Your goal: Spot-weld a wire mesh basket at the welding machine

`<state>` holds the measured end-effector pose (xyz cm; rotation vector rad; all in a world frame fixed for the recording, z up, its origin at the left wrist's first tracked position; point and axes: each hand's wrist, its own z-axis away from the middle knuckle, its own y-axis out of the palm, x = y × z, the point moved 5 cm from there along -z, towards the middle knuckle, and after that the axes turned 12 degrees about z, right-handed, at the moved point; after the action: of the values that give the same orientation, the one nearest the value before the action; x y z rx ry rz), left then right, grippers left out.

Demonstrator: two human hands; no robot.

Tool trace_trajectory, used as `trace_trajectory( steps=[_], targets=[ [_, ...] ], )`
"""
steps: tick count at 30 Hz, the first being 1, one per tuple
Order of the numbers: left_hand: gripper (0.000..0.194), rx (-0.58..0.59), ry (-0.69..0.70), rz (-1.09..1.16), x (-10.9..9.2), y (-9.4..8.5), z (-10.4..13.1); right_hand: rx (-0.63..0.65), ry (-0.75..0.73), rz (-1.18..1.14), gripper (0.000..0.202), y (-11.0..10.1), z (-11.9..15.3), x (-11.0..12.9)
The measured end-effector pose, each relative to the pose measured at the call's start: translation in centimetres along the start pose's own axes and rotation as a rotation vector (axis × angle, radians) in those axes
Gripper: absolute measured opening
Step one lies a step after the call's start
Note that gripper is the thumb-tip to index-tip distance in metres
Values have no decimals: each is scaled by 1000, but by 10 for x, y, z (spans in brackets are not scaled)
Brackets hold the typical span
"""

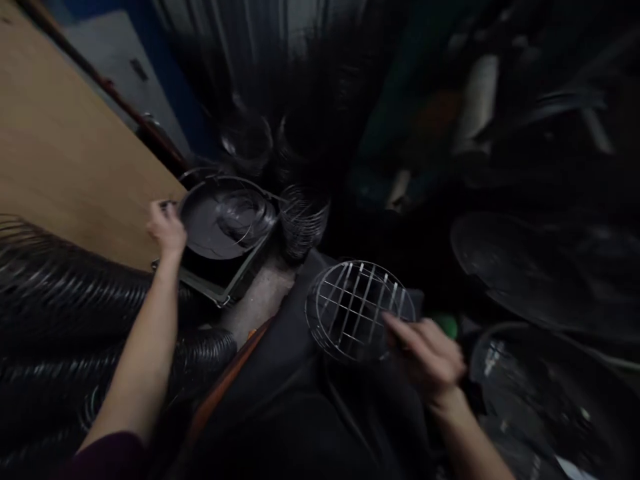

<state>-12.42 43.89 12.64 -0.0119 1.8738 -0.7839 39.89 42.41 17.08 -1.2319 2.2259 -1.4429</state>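
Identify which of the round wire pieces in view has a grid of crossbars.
The wire grille held at its edge by the right hand. The wire rings by the left hand are plain hoops.

Count, head view:
- Round wire grille (360,310) — 1, near centre.
- Dark round pan w/ loose wire rings (225,217) — 1, left of centre.
- Hands — 2: left hand (167,230), right hand (430,357).
- Stacked wire-ring coils (60,293), near left — approx. 2 rows; single rings too blurred to count.
- Wooden board (60,147) — 1, far left.
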Motion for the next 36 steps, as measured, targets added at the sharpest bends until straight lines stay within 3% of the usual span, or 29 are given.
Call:
trace_trajectory(
  steps=[2, 4, 7, 11, 14, 17, 19, 22, 28, 32, 36],
  targets=[
    [51, 7, -6, 215, -4, 5, 22, -7, -69, 47, 31, 8, 18, 20],
    [53, 133, -24, 419, -13, 25, 54, 40, -130, 101, 29, 22, 27, 37],
    [50, 479, -19, 579, -40, 77, 114, 75, -155, 164, 25, 34, 32, 48],
    [45, 900, 44, 617, -79, 146, 181, -5, -126, 154, 26, 25, 49, 45],
    [44, 1232, 157, 534, -96, 185, 211, -142, 144, 100, 25, 11, 77, 22],
    [46, 1404, 273, 463, -106, 209, 221, -208, 705, -13, 22, 8, 113, -17],
    [49, 1482, 309, 421, -112, 219, 223, -165, 1042, -110, 36, 17, 132, -38],
    [53, 1546, 379, 336, -119, 227, 222, -45, 1240, -252, 62, 37, 138, -55],
    [55, 1633, 512, 251, -122, 227, 218, 71, 1261, -385, 73, 57, 128, -56],
    [50, 1514, 563, 195, -124, 228, 224, 15, 1263, -444, 77, 58, 124, -48],
    [37, 1312, 504, 178, -124, 221, 233, -18, 1265, -504, 74, 59, 117, -48]
  ],
)
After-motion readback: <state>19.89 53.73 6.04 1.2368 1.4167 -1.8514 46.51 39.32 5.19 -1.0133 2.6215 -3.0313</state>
